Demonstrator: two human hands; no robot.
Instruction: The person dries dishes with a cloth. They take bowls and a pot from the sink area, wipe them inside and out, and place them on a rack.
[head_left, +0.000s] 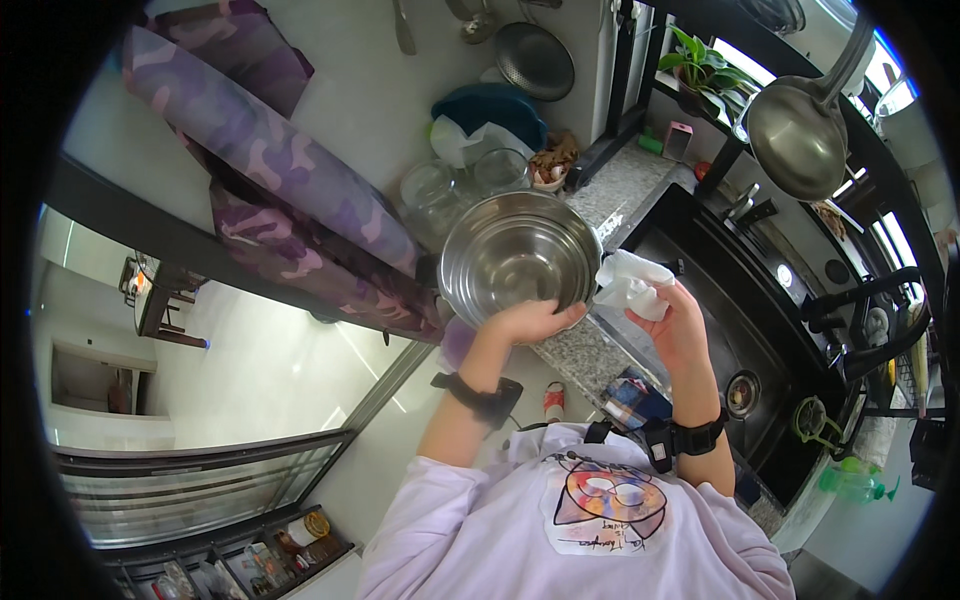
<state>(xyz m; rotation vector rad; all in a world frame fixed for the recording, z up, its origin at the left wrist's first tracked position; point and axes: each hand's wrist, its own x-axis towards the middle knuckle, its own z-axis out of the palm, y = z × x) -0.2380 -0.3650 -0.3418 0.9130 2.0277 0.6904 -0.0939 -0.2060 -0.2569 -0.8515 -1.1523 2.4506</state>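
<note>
A stainless steel pot (517, 240) is tilted so that I look into its bare, shiny inside. My left hand (529, 321) grips the near rim, its thumb lying over the edge and the other fingers hidden. At the pot's right side, my right hand (671, 319) pinches a crumpled white paper towel (634, 283) close to the rim. The pot's black side handle (427, 270) points left, towards a purple camouflage-patterned cloth (285, 172).
To the right lies a black sink (697, 300) with a drain (742, 394) and a black faucet (870, 330). Glass jars (427, 184) and a blue basin (495, 109) stand behind the pot on the granite counter (626, 184). A large metal ladle (799, 135) hangs at upper right.
</note>
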